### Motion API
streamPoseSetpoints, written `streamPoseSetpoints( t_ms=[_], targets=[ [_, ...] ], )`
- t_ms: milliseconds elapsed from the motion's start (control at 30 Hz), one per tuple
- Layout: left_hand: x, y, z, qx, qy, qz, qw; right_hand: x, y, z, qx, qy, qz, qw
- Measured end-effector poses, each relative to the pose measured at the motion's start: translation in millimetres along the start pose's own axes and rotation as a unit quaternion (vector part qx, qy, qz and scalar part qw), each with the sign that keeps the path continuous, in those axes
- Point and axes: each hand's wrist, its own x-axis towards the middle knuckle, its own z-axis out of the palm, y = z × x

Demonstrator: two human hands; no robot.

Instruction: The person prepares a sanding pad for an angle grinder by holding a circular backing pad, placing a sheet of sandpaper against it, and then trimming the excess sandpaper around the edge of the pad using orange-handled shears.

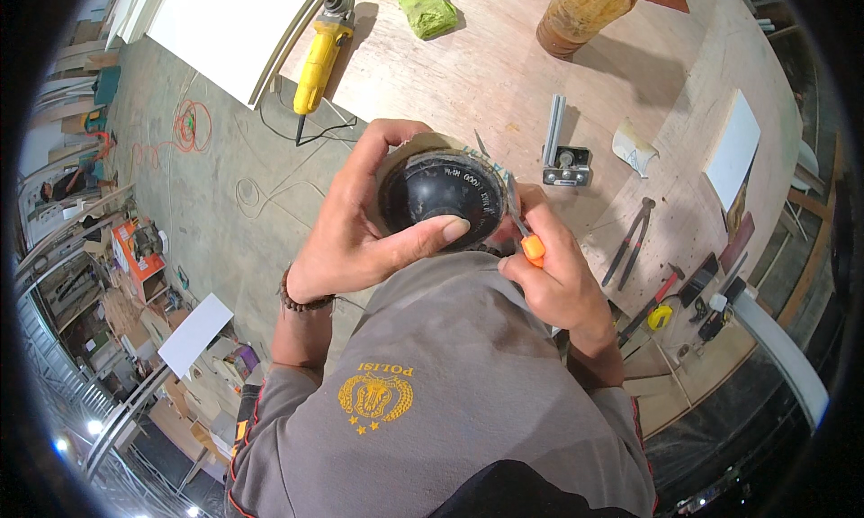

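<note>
My left hand (346, 221) grips a round black sanding pad (432, 187), fingers behind it and thumb across its face. A beige sheet (421, 144), which looks like sandpaper, sticks out past the pad's rim. In my right hand (565, 279) is a cutter knife (533, 248) with an orange handle. Its blade lies along the right edge of the pad and sheet; whether it touches the sheet I cannot tell. Both hands are in front of my torso, by the table's near edge.
On the wooden table (504, 77) lie a yellow angle grinder (317, 66), a green cloth (423, 7), a metal bracket (566, 169), a beige scrap (635, 147) and pincers (628, 243). A hammer (652, 304) and tape measure (660, 316) lie at right. A brown wooden piece (576, 21) stands at the back.
</note>
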Motion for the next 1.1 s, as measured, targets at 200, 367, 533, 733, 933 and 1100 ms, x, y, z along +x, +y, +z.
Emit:
streamPoseSetpoints(
  t_ms=[200, 367, 533, 733, 933, 1100],
  targets=[
    [2.5, -1.1, -2.9, 0.026, -0.014, 0.026, 0.999, -1.4, 2.8, -3.2, 0.018, -0.040, 0.071, 0.997],
    [4.7, -3.5, -5.8, 0.049, -0.023, 0.043, 0.998, -1.9, 4.5, -0.4, 0.013, -0.010, 0.046, 0.999],
    [5.5, -4.0, -6.3, 0.036, -0.034, 0.017, 0.999, -0.1, 7.1, 4.2, 0.055, 0.001, 0.016, 0.998],
    [6.2, -2.0, -6.4, 0.032, -0.036, 0.028, 0.998, -3.6, -1.2, -2.6, 0.039, -0.047, 0.110, 0.992],
    [7.7, -7.5, -11.5, 0.074, -0.060, 0.034, 0.995, -0.8, -1.7, -0.9, 0.029, -0.017, 0.040, 0.999],
    [9.5, -7.4, -14.2, 0.059, -0.078, 0.027, 0.995, -2.6, -0.1, -0.6, 0.011, -0.016, 0.057, 0.998]
  ],
)
